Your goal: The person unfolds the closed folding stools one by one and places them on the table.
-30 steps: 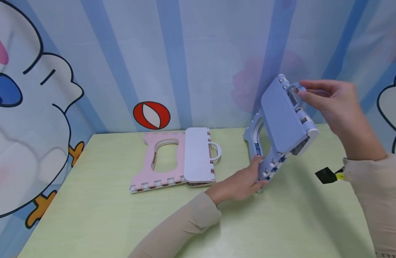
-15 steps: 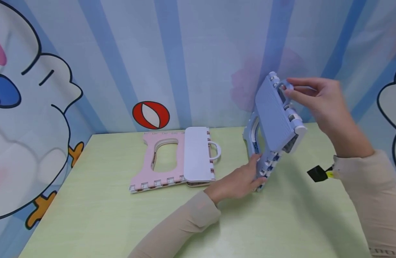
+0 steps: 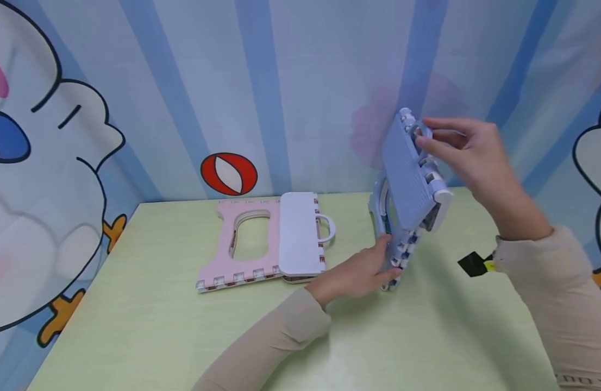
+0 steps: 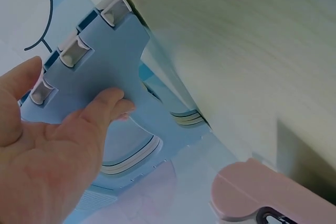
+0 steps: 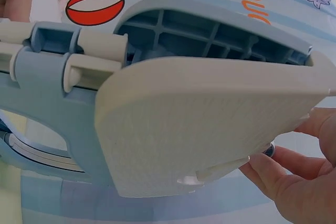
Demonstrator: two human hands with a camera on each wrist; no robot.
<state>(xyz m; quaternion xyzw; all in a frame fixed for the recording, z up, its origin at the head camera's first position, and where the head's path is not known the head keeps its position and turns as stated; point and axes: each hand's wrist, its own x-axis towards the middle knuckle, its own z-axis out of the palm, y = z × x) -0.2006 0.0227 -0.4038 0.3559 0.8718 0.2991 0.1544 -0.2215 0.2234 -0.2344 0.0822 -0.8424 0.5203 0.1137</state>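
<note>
A blue folding step stool (image 3: 403,168), partly folded, stands tilted at the right of the table in the head view. My left hand (image 3: 356,271) grips its lower leg panel by the hinged edge. In the left wrist view, the fingers of that hand (image 4: 68,140) lie across the panel, with the thumb at the hinge side. With thumb and fingers, my right hand (image 3: 469,146) pinches the carrying handle (image 3: 423,132) at the stool's upper edge. The right wrist view shows the gap between the two top halves, one whitish panel (image 5: 210,114) nearest, and the right hand (image 5: 299,171) beyond its edge.
A pink folded stool (image 3: 249,244) with a white top (image 3: 300,233) and loop handle lies flat left of my left hand. The pale green table (image 3: 158,326) meets a printed blue curtain (image 3: 320,98) behind. A black tag (image 3: 473,264) hangs at my right cuff.
My right hand has moved left with the handle, swinging the stool's top leftward and closer to upright. The left hand keeps its grip on the leg and has shifted slightly left.
</note>
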